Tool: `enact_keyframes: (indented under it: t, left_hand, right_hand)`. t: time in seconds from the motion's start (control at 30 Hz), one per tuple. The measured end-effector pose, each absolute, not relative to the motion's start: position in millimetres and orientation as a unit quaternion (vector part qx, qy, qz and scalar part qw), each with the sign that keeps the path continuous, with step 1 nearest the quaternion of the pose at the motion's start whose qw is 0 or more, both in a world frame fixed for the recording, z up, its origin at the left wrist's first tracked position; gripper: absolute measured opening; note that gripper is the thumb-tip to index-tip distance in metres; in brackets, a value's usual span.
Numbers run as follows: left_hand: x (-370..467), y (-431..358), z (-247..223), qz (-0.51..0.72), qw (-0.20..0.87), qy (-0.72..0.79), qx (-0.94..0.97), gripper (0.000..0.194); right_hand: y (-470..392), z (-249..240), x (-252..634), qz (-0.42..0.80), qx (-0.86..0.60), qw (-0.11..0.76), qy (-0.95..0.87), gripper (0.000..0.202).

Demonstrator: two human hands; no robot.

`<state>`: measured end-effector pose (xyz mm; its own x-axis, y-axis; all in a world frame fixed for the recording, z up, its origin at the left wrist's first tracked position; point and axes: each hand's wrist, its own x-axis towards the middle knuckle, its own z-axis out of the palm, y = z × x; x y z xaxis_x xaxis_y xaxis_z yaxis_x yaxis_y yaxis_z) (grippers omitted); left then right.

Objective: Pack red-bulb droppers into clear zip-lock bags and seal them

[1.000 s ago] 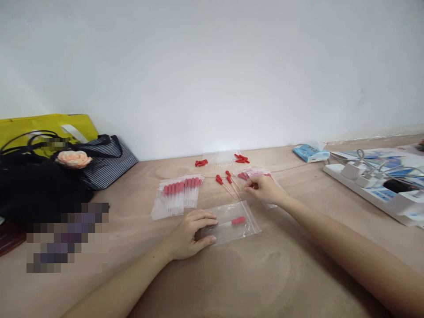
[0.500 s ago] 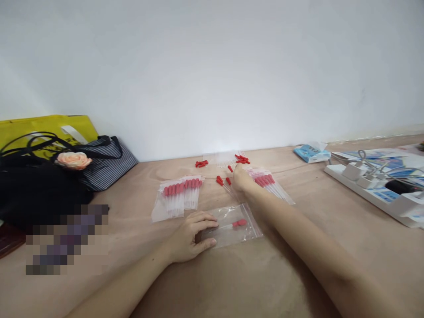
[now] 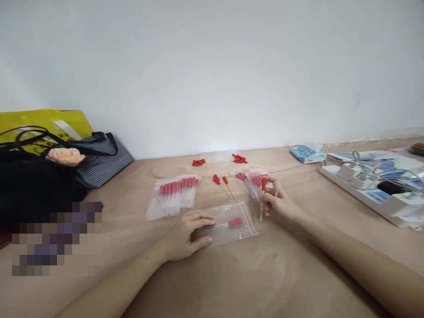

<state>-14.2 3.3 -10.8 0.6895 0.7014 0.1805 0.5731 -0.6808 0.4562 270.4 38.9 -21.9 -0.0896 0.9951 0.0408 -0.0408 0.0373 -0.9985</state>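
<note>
A clear zip bag [image 3: 221,236] lies flat on the table with a red-bulbed dropper [image 3: 235,221] inside. My left hand [image 3: 188,235] rests on the bag's left end, thumb and fingers apart. To the right of the bag, my right hand [image 3: 277,197] pinches another red-bulbed dropper [image 3: 263,184], its tube pointing down. Several loose droppers [image 3: 225,180] lie beyond the bag. Filled bags of droppers [image 3: 172,189] are at the left, and more filled bags [image 3: 245,176] lie partly behind my right hand.
Loose red bulbs [image 3: 239,158] lie in two small piles near the wall, with clear tubes [image 3: 222,161] between them. On the right are a tissue pack [image 3: 308,154] and a power strip [image 3: 361,190] with plugs. A striped bag [image 3: 102,161] and yellow bag [image 3: 73,121] stand left.
My right hand has come back from the loose droppers toward the right of the bag, now with a dropper in its fingers. My left hand stays on the bag.
</note>
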Motion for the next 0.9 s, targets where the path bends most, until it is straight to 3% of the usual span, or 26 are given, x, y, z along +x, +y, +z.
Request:
enact_keyframes:
  t: [0.27, 0.47, 0.7, 0.9]
  left_hand:
    - [-14.6, 4.6, -12.0, 0.175, 0.187, 0.352, 0.9, 0.031]
    - [-14.2, 3.2, -10.2, 0.164, 0.182, 0.361, 0.9, 0.033]
    - [-13.9, 0.0, -8.7, 0.139, 0.178, 0.402, 0.887, 0.046]
    - [-14.3, 0.6, -7.5, 0.133, 0.181, 0.4, 0.888, 0.047]
  right_hand:
    - [46.8, -36.3, 261.6, 0.439, -0.531, 0.576, -0.44, 0.045]
    - [37.5, -36.2, 253.0, 0.5, -0.487, 0.596, -0.396, 0.037]
    - [22.4, -33.1, 244.0, 0.596, -0.448, 0.545, -0.383, 0.028]
    - [19.9, -34.3, 244.4, 0.561, -0.495, 0.431, -0.505, 0.031]
